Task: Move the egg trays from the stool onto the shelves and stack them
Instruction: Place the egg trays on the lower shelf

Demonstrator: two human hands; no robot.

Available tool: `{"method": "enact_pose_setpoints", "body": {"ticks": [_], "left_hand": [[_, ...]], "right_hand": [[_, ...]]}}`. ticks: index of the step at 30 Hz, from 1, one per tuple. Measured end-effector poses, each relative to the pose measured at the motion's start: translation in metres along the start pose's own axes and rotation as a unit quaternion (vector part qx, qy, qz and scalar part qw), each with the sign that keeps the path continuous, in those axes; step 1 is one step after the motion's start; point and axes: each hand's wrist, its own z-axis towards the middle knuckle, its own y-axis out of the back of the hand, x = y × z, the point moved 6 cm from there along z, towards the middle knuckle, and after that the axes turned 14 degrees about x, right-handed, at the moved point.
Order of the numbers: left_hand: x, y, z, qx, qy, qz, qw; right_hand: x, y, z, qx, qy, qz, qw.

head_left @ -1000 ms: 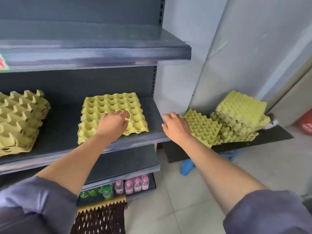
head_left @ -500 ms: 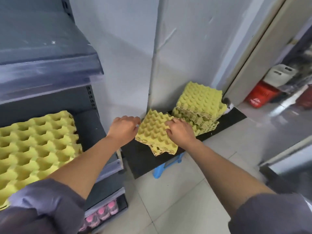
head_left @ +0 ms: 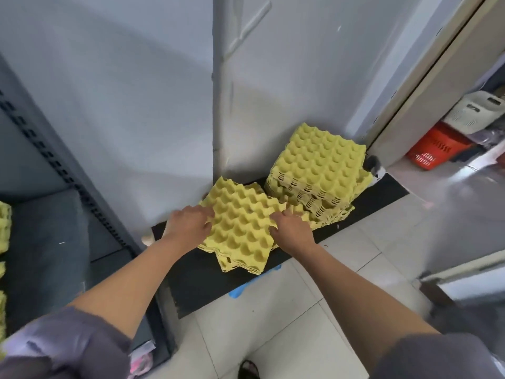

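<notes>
Two piles of yellow egg trays sit on a black board (head_left: 377, 203) laid over a blue stool (head_left: 240, 289); only a sliver of the stool shows under the board's near edge, its legs hidden. Near pile (head_left: 240, 231): low, several trays, exact count unreadable from the edge, cups facing up, skewed to the board. Far pile (head_left: 317, 170): taller, against the wall (head_left: 136, 105), top tray askew over the ones below, lower layers hard to separate.

Left hand (head_left: 188, 225): on the left edge of the near pile, fingers curled onto the rim; fingertips partly hidden behind the cups, so whether it grips one tray or more cannot be told. Right hand (head_left: 292, 228): on the right edge of the same pile, fingers bent over the rim, thumb side hidden. Both forearms bare, grey sleeves (head_left: 68, 343) cut off at the bottom of the frame.

Dark shelf unit (head_left: 49, 242) at left, mostly cropped; a strip of yellow tray (head_left: 4, 231) shows at the left edge on the shelf, the rest out of view. Lower shelf contents blurred, something pink.

Doorway at right: a red basket (head_left: 434, 149) on the floor, a white basket (head_left: 475, 110) above it; what they hold is not discernible. Dark shoe tip (head_left: 247, 369) at bottom centre, cut off.
</notes>
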Motion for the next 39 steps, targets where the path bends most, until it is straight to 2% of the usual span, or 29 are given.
{"method": "enact_pose_setpoints", "body": {"ticks": [6,10,14,19,24,33,39], "left_hand": [[0.021,-0.046,0.062,0.042,0.049,-0.034,0.997],[0.039,-0.072,0.111,0.056,0.066,-0.023,0.996],[0.06,-0.106,0.158,0.054,0.096,-0.024,0.994],[0.088,-0.149,0.189,0.088,0.183,-0.13,0.971],[0.101,-0.159,0.198,0.065,0.189,-0.14,0.97],[0.093,-0.132,0.189,0.037,0.161,-0.08,0.983],[0.087,-0.12,0.185,0.036,0.158,-0.062,0.985]], "right_hand": [[-0.033,-0.05,0.066,0.075,-0.044,0.074,0.993],[-0.049,-0.084,0.107,0.079,-0.074,0.149,0.983],[-0.067,-0.128,0.145,0.081,-0.144,0.254,0.953],[-0.076,-0.162,0.164,0.106,-0.19,0.353,0.91],[-0.081,-0.168,0.166,0.067,-0.225,0.301,0.924],[-0.07,-0.137,0.154,0.069,-0.232,0.176,0.954],[-0.07,-0.131,0.15,0.067,-0.233,0.163,0.956]]}}
